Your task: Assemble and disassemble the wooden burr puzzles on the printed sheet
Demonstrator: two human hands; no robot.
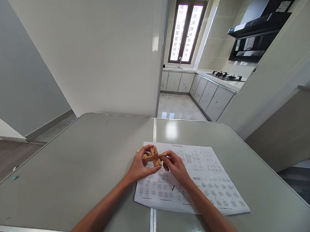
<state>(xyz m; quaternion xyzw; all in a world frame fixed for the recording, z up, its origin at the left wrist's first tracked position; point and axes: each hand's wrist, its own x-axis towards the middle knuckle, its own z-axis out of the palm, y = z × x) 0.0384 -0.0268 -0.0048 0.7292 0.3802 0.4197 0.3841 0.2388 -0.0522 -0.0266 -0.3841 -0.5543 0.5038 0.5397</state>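
A wooden interlocking puzzle [155, 157] made of crossed wooden bars is held above a printed sheet. Around its left side and front piece wrap the thumb and fingers of my left hand [141, 164]. My right hand [175, 165] pinches the end of the bar that sticks out to the right. Under both hands lies the large white instruction sheet [219, 181], covered in rows of small line diagrams. A dark check-shaped mark shows on it below the right hand. My fingers hide part of the puzzle's left side.
The grey table [63, 180] has a metal seam running down its middle. A small green piece [15, 178] lies near its left edge. Beyond stand a white partition [116, 51] and a kitchen with a gas stove [226, 76], a range hood [258, 24] and a window [187, 31].
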